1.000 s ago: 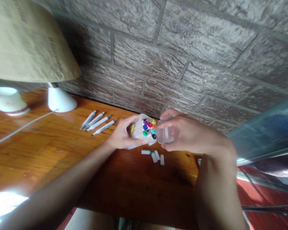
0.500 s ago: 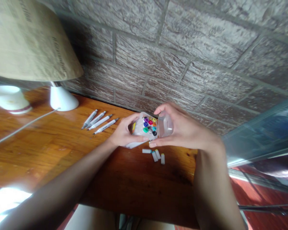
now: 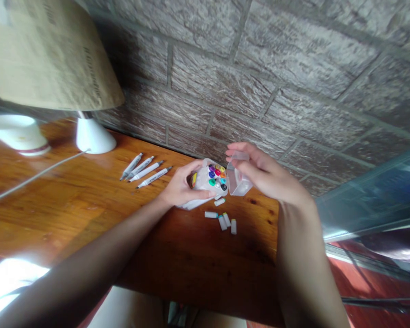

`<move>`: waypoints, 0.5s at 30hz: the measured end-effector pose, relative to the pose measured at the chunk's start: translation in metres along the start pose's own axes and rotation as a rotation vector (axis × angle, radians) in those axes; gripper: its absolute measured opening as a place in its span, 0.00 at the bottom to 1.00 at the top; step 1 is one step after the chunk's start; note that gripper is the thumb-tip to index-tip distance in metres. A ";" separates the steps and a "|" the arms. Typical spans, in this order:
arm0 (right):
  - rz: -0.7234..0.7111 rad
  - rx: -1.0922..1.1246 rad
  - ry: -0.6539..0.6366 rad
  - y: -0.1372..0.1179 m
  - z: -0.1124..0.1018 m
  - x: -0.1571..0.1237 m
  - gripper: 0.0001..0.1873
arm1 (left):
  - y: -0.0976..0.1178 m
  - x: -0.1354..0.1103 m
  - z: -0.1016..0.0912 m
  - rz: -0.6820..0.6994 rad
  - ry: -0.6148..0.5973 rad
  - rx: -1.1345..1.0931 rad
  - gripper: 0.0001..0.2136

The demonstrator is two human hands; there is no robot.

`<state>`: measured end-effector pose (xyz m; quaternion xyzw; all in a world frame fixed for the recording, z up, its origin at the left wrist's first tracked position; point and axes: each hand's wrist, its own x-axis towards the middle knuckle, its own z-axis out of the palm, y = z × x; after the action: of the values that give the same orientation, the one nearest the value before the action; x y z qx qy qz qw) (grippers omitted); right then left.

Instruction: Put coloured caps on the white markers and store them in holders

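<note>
A clear plastic marker case [image 3: 205, 181] lies tilted in my left hand [image 3: 182, 184], whose fingers and thumb wrap round it. Colourful marker ends [image 3: 217, 175] fill its end facing right. My right hand [image 3: 264, 171] grips a clear plastic lid [image 3: 238, 180], held just right of the case, apart from the marker ends. Below the case, several white marker caps [image 3: 222, 222] with teal and yellow ends lie on the wooden table; one more cap [image 3: 219, 202] rests close under the case.
Several uncapped white markers [image 3: 145, 172] lie side by side left of my left hand. Behind them stand a lamp [image 3: 94, 135] with a trailing cord and a white cup [image 3: 18, 134]. A stone-block wall [image 3: 205, 82] runs along the table's back edge.
My right hand has turned and drawn the lid slightly away from the case. The cap under the case now shows more fully. The whole view has shifted a little.
</note>
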<state>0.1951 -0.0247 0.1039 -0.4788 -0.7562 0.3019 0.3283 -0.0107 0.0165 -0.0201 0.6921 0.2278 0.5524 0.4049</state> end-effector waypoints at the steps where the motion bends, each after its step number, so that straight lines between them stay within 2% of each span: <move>1: 0.010 -0.001 0.022 -0.001 0.001 0.000 0.19 | 0.000 0.000 0.000 -0.003 0.002 -0.004 0.34; 4: 0.077 0.034 0.074 -0.007 0.006 0.002 0.21 | -0.001 0.000 0.001 -0.011 0.018 -0.005 0.34; 7: 0.101 0.062 0.070 -0.011 0.009 0.002 0.27 | -0.002 0.000 0.001 0.009 0.010 -0.002 0.33; 15: 0.078 0.090 -0.039 -0.003 0.003 -0.002 0.37 | -0.003 0.000 0.002 0.014 0.002 0.007 0.33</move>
<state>0.1921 -0.0284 0.1042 -0.4868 -0.7289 0.3575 0.3225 -0.0088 0.0174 -0.0230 0.6945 0.2256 0.5550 0.3984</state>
